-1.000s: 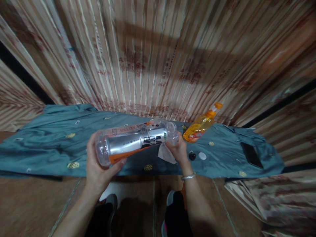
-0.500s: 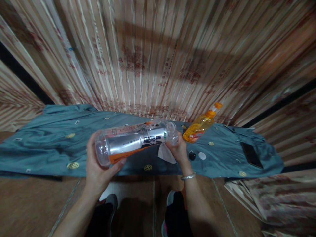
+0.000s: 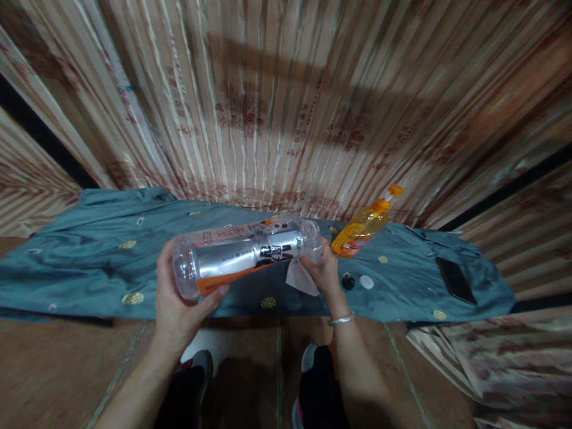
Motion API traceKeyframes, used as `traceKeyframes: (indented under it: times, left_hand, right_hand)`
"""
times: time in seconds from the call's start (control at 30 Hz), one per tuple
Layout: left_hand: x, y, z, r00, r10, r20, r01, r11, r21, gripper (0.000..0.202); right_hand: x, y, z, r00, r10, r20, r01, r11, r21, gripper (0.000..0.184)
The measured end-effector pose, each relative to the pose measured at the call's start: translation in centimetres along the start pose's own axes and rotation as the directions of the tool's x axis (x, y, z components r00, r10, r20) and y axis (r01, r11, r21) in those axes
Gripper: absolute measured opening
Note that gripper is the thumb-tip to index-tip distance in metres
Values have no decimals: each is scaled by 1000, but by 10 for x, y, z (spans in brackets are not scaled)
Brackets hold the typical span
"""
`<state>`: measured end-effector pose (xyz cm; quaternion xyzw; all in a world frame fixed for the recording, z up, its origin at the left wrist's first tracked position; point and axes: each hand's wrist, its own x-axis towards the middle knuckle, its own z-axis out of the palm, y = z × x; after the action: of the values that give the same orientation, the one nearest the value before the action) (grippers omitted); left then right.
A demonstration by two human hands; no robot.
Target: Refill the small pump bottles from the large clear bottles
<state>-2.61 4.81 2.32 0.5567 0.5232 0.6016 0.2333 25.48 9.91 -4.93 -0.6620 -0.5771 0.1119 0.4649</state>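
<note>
I hold a large clear plastic bottle (image 3: 241,253) with a silver and orange label on its side above a teal cloth (image 3: 89,262). My left hand (image 3: 176,301) wraps round the bottle's base. My right hand (image 3: 322,271) is closed at the bottle's neck end and pinches a white tissue (image 3: 300,279) against it. The bottle looks empty.
An orange-capped bottle of yellow liquid (image 3: 364,225) stands tilted on the cloth near the striped curtain (image 3: 286,107). A black cap (image 3: 348,282) and a white cap (image 3: 366,282) lie beside my right hand. A dark phone (image 3: 456,280) lies at the right. My shoes (image 3: 201,363) show below.
</note>
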Motion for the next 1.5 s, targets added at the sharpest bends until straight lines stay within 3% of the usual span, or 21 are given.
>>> traceKeyframes:
  times: [0.97, 1.5]
  left_hand:
    - [1, -4, 2, 999, -11, -38, 10, 999, -33, 93]
    - [1, -2, 4, 994, -101, -36, 98, 991, -96, 89]
  right_hand:
    - [0, -2, -2, 1000, 24, 13, -24, 1000, 18, 56]
    - [0, 2, 0, 1000, -10, -4, 10, 999, 46, 55]
